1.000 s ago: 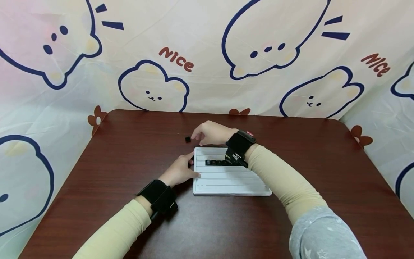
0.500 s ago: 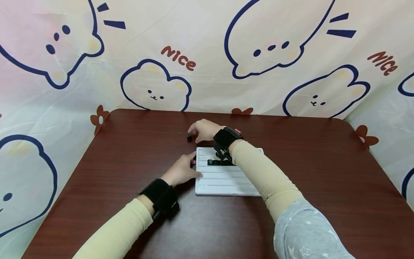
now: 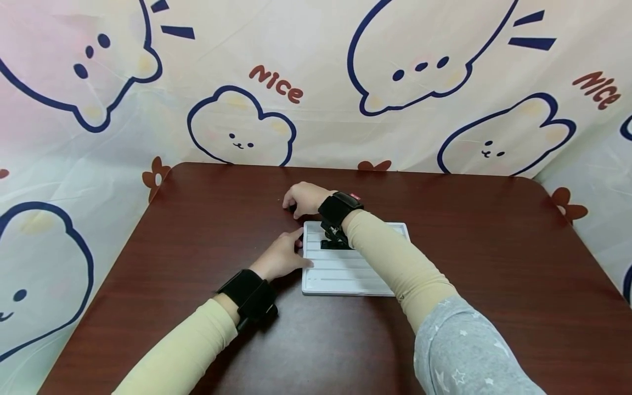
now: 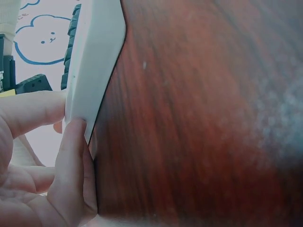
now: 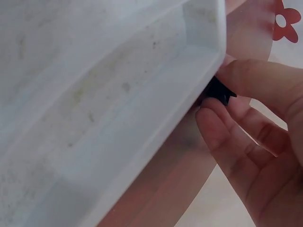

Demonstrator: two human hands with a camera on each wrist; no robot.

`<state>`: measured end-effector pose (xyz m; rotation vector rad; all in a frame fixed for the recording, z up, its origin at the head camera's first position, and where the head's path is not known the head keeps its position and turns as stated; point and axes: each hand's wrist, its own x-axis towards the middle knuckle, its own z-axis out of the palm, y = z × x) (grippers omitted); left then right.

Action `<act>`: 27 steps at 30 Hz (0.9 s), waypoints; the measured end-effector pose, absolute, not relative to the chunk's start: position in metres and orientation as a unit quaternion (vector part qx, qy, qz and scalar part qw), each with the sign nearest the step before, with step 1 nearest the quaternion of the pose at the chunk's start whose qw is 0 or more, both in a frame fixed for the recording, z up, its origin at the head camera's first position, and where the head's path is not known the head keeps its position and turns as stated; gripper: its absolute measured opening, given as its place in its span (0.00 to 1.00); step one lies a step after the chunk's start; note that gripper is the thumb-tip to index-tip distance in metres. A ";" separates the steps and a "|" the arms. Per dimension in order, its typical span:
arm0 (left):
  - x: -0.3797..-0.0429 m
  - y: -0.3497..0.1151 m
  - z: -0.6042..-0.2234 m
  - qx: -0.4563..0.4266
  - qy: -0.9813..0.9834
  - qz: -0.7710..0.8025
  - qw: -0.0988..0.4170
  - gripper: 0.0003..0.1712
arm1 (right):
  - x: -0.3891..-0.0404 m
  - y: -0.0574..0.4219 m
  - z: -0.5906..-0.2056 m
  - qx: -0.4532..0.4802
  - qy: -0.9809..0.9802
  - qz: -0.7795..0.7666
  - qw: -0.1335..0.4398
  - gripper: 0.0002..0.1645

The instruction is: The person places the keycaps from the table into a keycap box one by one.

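A white ridged tray (image 3: 353,280) lies on the table, carrying a row of small black keycaps (image 3: 332,245) partly hidden by my right wrist. My left hand (image 3: 280,257) grips the tray's left edge, thumb over the rim; the left wrist view shows the fingers (image 4: 71,151) against the tray's side wall. Beyond the tray's far left corner, my right hand (image 3: 307,198) pinches a loose black keycap (image 5: 218,91) between thumb and fingertips. From the right wrist, this keycap appears just past the tray's rim (image 5: 156,142), which overlaps it in that view.
The dark red-brown wooden table (image 3: 197,219) surrounds the tray. Behind its far edge hangs a pale curtain (image 3: 326,109) with cartoon bears. Black camera straps sit on both wrists, and my right forearm crosses over the tray's right part.
My right hand has moved left and slightly down to the loose keycap, and its fingers have taken hold of it. The left hand stays on the tray edge. The head view has shifted slightly.
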<state>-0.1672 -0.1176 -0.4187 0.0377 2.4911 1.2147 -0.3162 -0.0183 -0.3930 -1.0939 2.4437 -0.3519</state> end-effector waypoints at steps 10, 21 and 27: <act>-0.168 -0.116 -0.420 0.011 0.884 0.432 0.178 0.52 | -0.317 -0.014 -0.397 -0.397 0.884 -0.126 0.210 0.17; -0.166 -0.117 -0.420 0.018 0.882 0.438 0.174 0.51 | -0.314 0.005 -0.392 -0.419 0.868 -0.177 0.198 0.14; -0.166 -0.115 -0.420 0.008 0.880 0.439 0.179 0.52 | -0.309 0.025 -0.385 -0.420 0.861 -0.206 0.199 0.14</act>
